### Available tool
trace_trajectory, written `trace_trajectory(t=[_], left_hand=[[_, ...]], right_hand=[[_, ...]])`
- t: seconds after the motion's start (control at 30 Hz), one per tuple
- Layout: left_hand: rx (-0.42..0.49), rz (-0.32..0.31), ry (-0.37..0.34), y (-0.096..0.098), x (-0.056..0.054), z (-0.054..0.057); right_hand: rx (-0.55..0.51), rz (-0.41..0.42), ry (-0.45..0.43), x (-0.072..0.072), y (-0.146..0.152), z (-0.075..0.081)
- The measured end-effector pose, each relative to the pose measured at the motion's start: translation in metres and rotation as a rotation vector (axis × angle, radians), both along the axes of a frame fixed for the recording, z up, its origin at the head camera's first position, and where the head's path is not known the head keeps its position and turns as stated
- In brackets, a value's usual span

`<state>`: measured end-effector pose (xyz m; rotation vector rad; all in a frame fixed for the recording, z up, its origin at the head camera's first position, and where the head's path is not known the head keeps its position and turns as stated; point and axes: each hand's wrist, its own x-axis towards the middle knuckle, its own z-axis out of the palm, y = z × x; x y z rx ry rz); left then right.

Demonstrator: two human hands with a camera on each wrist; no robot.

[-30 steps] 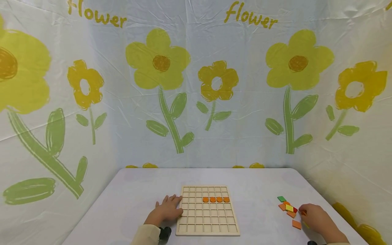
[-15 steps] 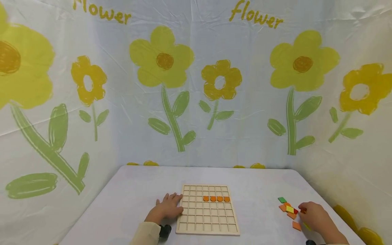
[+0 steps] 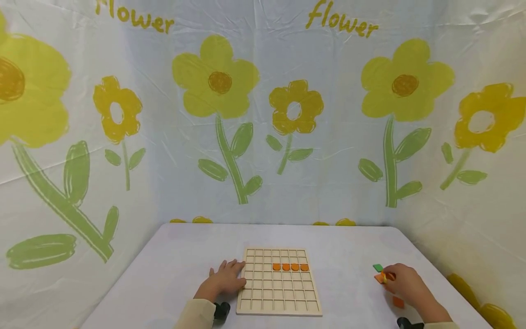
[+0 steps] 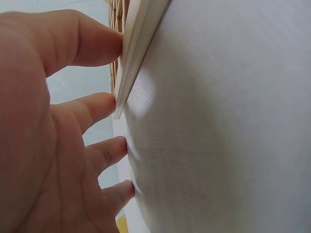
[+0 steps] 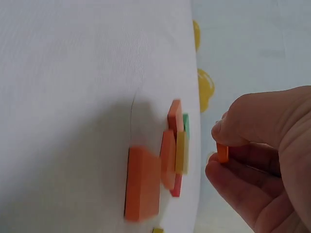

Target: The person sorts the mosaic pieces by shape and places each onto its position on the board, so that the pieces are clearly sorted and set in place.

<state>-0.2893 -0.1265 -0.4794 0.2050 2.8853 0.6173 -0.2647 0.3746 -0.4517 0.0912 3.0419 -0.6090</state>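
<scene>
Well right of the board (image 3: 278,286), the right hand (image 3: 407,284) pinches an orange piece (image 5: 222,153) in its grip; the left hand (image 3: 224,280), fingers spread, touches the board's left edge.

The left hand (image 3: 226,279) and the right hand (image 3: 406,281) are bare, with fine creases lining the left palm and fingers. A cream long sleeve (image 3: 197,314) clothes the left forearm; of the matching right sleeve (image 3: 441,326), only a pale strip shows. Beside each cuff appears a small black wrist device (image 3: 222,311), rounded and two-lobed in outline, its finer details indistinct.
</scene>
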Motion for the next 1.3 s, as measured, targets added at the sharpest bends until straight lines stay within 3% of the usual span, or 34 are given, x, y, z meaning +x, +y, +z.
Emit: trace_trajectory(t=[0.27, 0.5, 0.77, 1.03, 1.3], left_hand=[[0.004, -0.004, -0.007, -0.001, -0.001, 0.0], [-0.003, -0.011, 0.017, -0.001, 0.003, -0.001], [0.004, -0.023, 0.024, -0.001, 0.003, 0.001], [0.008, -0.025, 0.029, -0.001, 0.005, 0.001], [0.012, -0.023, 0.022, -0.001, 0.005, 0.001]], right_hand=[[0.044, 0.132, 0.205, -0.001, -0.022, -0.002], [-0.001, 0.119, 0.137, -0.007, -0.052, 0.002], [0.015, 0.179, 0.177, -0.009, -0.075, -0.001], [0.0, 0.165, 0.12, -0.013, -0.1, 0.001], [-0.052, 0.188, 0.162, -0.017, -0.124, 0.0]])
